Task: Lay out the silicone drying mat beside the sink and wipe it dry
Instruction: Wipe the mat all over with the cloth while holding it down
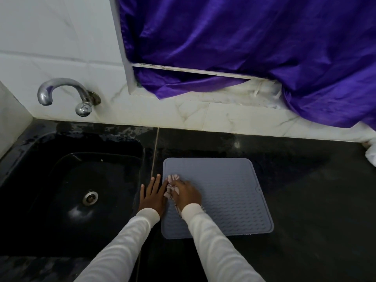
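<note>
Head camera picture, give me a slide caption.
Right hand wipes grey mat with cloth beside sink; left hand flat alongside.

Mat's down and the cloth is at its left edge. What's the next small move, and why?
Probably sweep the cloth rightward across the mat. The right hand holds it bunched near the left edge, most of the ribbed surface lies beyond it, and the left hand lies flat at that edge.

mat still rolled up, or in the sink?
No, the mat lies flat on the black counter right of the sink, with the right hand pressing a cloth on it.
</note>
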Motion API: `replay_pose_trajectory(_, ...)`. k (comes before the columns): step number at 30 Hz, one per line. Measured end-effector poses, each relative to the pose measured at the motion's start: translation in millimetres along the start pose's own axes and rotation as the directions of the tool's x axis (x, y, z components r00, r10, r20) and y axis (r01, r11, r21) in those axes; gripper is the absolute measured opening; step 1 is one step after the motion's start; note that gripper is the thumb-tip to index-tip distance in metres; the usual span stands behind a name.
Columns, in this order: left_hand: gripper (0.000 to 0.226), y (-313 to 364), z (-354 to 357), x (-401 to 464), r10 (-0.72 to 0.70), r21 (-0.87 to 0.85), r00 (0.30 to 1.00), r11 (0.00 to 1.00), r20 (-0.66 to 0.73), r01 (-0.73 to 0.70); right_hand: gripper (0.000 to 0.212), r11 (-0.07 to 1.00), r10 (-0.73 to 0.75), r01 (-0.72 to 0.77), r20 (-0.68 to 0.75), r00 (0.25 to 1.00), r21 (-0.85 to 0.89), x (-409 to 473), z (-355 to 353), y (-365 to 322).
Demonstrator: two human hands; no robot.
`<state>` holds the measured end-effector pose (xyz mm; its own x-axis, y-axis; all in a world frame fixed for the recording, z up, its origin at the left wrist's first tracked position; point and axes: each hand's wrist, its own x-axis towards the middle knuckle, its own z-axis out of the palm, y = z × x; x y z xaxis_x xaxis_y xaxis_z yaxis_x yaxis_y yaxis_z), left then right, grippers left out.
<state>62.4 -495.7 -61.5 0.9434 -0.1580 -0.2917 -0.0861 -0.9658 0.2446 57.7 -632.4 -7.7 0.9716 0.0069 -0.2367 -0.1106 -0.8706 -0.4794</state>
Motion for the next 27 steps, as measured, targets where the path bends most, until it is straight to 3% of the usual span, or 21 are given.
replay_pose_trajectory(6,0.066,-1,-3,0,0.045,-0.016,0.999,0.999,-0.002,-0.045,0.041,0.994,0.075,-0.075,-0.007,0.997,-0.083,3,-14,28)
replay_pose_trajectory(8,0.062,-4,-1,1,0.056,-0.019,0.998,0.998,0.006,-0.056,0.045,0.986,0.134,-0.134,-0.003,0.991,-0.097,7,-25,44)
replay_pose_trajectory(11,0.074,-5,0,0,0.066,-0.031,0.998,0.997,-0.006,-0.066,0.054,0.956,0.271,-0.27,-0.015,0.963,-0.118,6,-50,81)
replay_pose_trajectory(13,0.075,-4,1,0,0.076,-0.033,0.997,0.997,-0.011,-0.076,0.049,0.929,0.345,-0.35,-0.061,0.936,-0.121,2,-66,109)
replay_pose_trajectory(19,0.074,-6,-1,1,0.078,-0.025,0.997,0.997,-0.004,-0.078,0.042,0.86,0.492,-0.505,-0.139,0.859,-0.077,-5,-93,164)
replay_pose_trajectory(23,0.057,-6,-4,-1,0.065,0.002,0.998,0.998,0.003,-0.065,0.035,0.82,0.564,-0.572,-0.184,0.805,0.01,-11,-102,183)
replay_pose_trajectory(27,0.072,-5,-8,-1,0.082,0.0,0.997,0.997,0.015,-0.082,0.044,0.783,0.62,-0.617,-0.189,0.761,0.084,-20,-107,200)
